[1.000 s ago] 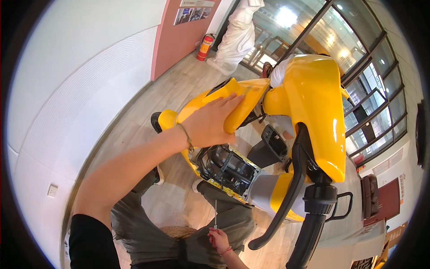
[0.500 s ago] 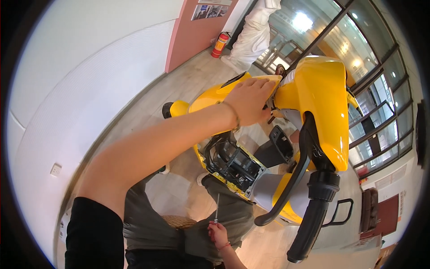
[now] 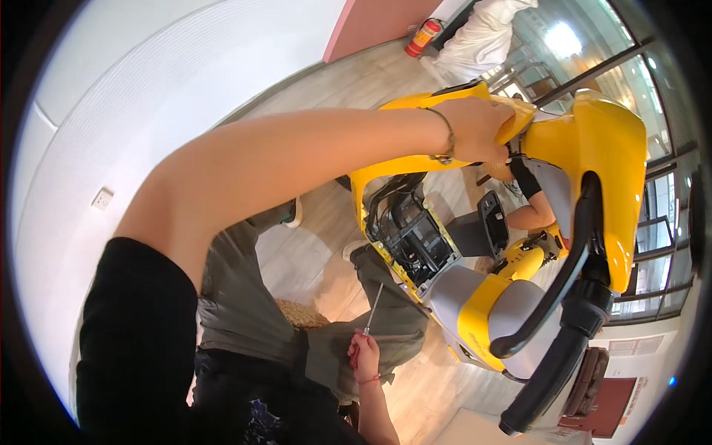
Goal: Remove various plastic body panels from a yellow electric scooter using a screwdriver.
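My left arm reaches across to a yellow scooter, and my left hand closes around the edge of a yellow body panel beside the front cowl. Most of its fingertips are hidden behind the panel. Low in front of my trousers, my right hand is closed on a screwdriver. Its thin metal shaft points up and away, touching nothing I can make out. Between the hands, the scooter's open frame bay shows black cables and parts. A black handlebar grip and brake lever stick out at the right.
Beyond the scooter another person's bare forearm shows below a black sleeve. A dark open compartment sits beside the bay. A white wall curves along the left. Farther back stand a red fire extinguisher and a white-draped shape.
My left hand has shifted from lying across the yellow panel to gripping its edge. The scooter appears farther right in view. Another person's arm has come into sight; the screwdriver tilts more to the right.
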Demonstrator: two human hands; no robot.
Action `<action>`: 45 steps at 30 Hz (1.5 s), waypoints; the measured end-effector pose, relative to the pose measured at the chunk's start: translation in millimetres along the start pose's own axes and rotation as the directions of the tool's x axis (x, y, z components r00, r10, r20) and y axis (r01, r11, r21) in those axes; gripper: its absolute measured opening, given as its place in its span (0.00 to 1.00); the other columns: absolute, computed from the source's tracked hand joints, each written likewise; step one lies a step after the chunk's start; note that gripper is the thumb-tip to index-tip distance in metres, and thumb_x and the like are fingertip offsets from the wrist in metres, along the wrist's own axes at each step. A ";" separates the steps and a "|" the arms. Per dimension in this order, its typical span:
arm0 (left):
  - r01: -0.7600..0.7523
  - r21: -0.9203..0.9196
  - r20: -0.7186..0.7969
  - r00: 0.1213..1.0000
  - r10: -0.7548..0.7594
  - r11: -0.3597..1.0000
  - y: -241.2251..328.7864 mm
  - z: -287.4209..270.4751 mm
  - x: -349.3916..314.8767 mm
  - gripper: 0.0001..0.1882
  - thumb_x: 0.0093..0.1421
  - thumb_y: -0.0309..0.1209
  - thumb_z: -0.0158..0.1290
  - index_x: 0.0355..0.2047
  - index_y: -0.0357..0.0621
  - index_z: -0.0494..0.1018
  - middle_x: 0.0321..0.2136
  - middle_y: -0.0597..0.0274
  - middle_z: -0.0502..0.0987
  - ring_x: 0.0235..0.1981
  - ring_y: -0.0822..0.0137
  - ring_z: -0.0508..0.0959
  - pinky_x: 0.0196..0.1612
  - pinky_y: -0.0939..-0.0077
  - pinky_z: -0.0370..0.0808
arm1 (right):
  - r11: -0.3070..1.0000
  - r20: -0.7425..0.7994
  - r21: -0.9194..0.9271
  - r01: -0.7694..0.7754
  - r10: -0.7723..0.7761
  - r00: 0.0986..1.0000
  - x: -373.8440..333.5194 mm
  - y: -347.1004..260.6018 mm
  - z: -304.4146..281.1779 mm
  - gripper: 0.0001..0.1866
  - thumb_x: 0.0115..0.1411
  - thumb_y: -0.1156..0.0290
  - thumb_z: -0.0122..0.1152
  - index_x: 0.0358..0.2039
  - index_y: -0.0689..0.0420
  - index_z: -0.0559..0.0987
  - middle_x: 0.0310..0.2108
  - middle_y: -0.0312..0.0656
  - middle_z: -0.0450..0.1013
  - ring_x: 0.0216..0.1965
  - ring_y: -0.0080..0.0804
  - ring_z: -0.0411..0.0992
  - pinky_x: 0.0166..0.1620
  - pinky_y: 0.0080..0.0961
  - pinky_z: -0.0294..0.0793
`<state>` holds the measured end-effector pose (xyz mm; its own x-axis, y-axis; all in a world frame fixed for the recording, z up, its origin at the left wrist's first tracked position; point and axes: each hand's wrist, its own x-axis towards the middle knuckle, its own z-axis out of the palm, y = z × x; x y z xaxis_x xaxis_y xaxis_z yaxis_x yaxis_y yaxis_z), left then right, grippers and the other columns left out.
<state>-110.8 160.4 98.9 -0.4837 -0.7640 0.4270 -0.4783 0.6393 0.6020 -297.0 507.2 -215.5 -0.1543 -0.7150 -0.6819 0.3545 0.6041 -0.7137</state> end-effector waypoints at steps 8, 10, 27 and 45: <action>0.189 -0.159 -0.115 0.971 -0.209 0.969 -111.3 36.3 -149.9 0.28 0.55 0.36 0.51 0.56 0.41 0.61 0.51 0.50 0.67 0.52 0.56 0.68 0.54 0.66 0.65 | 0.921 0.140 -0.361 0.148 -0.103 0.985 -1.9 -30.5 8.1 0.21 0.54 0.81 0.53 0.50 0.63 0.64 0.29 0.36 0.68 0.24 0.19 0.66 0.25 0.14 0.65; 0.455 -0.247 -0.001 0.883 -0.470 0.856 -147.7 65.2 -190.5 0.27 0.55 0.36 0.51 0.54 0.41 0.62 0.50 0.51 0.69 0.46 0.56 0.73 0.49 0.67 0.69 | 0.892 0.124 -0.371 0.259 -0.229 0.966 -4.4 -47.6 22.3 0.22 0.54 0.81 0.53 0.51 0.62 0.64 0.33 0.38 0.69 0.25 0.20 0.67 0.27 0.14 0.66; 0.426 -0.691 -0.068 0.765 -0.640 0.583 -217.8 200.3 -172.1 0.49 0.41 0.34 0.62 0.60 0.35 0.47 0.48 0.40 0.66 0.50 0.45 0.67 0.53 0.62 0.66 | 0.733 -0.017 -0.609 0.303 -0.394 0.919 -4.6 -193.7 115.2 0.26 0.50 0.85 0.52 0.53 0.64 0.65 0.45 0.54 0.71 0.24 0.19 0.69 0.22 0.09 0.64; 0.427 -0.671 -0.026 0.803 -0.595 0.606 -238.5 193.2 -184.4 0.42 0.39 0.33 0.63 0.54 0.37 0.55 0.51 0.46 0.62 0.57 0.48 0.61 0.57 0.61 0.59 | 0.878 -0.129 -0.456 0.145 -0.226 0.966 81.0 -201.0 172.8 0.25 0.51 0.77 0.50 0.52 0.62 0.66 0.43 0.47 0.71 0.17 0.20 0.58 0.20 0.13 0.56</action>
<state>-49.0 165.7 -253.8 -0.0847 -0.9964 0.0025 -0.0043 0.0029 1.0000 -221.4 267.1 -99.5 -0.3478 -0.7817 -0.5176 -0.1320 0.5874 -0.7984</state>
